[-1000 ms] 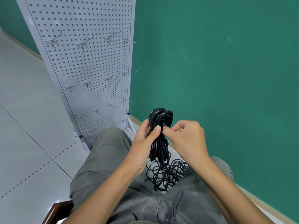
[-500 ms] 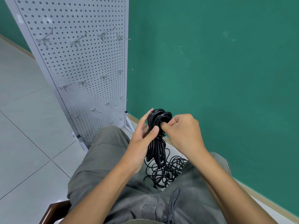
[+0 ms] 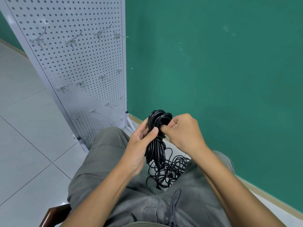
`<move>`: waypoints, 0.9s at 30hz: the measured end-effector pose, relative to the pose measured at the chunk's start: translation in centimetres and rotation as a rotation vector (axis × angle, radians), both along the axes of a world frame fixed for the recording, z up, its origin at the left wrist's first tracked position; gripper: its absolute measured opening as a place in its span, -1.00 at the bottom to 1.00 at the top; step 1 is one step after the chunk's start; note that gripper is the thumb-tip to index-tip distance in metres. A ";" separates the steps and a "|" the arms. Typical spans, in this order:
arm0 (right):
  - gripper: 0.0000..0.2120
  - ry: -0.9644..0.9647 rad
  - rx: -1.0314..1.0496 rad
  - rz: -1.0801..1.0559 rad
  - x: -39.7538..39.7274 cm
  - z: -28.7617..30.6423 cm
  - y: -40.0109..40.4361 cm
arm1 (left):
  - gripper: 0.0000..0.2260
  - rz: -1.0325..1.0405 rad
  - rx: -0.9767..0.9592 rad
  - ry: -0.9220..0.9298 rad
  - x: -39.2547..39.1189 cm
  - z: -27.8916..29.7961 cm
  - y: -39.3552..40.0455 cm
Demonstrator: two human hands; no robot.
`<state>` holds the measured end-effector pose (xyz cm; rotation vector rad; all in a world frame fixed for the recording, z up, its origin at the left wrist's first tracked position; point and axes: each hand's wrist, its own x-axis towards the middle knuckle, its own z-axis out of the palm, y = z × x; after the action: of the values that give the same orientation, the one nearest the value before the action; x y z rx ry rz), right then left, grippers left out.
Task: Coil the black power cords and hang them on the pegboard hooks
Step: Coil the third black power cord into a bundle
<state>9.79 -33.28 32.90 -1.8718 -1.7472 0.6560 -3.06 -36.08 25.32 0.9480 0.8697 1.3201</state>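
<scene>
A coiled black power cord point(image 3: 157, 145) hangs upright between my knees, its looped top at chest height. My left hand point(image 3: 139, 141) grips the coil's middle, thumb pressed on its front. My right hand point(image 3: 182, 131) pinches the coil at the same spot with curled fingers, over a thin tie around the bundle. Below, a loose tangle of black cord point(image 3: 170, 172) lies on the floor between my legs. The white pegboard point(image 3: 73, 63) stands to the left with several bare metal hooks point(image 3: 72, 41).
A green wall point(image 3: 213, 63) runs along the right, close to my right knee. White floor tiles point(image 3: 24, 128) spread to the left. I sit on a brown chair point(image 3: 55, 212); the pegboard's foot point(image 3: 129, 123) is just beyond my left knee.
Both hands have shifted slightly on the coil; my right hand's fingers closed in tighter at the coil's middle. The view tilted a little, moving the pegboard leftward.
</scene>
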 end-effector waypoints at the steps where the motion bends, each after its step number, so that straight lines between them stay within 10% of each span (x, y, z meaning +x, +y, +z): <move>1: -0.71 -0.003 0.004 -0.004 -0.1 -0.1 -0.1 | -0.65 -0.002 0.001 -0.001 0.0 0.0 0.0; 27: -0.69 0.304 -0.087 0.064 1.8 -1.7 0.6 | -0.63 -0.058 -0.033 0.073 -0.8 0.6 0.1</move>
<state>11.61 -32.68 31.19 -1.6731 -1.6077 0.9991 -3.82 -35.98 25.91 0.9932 0.9108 1.2250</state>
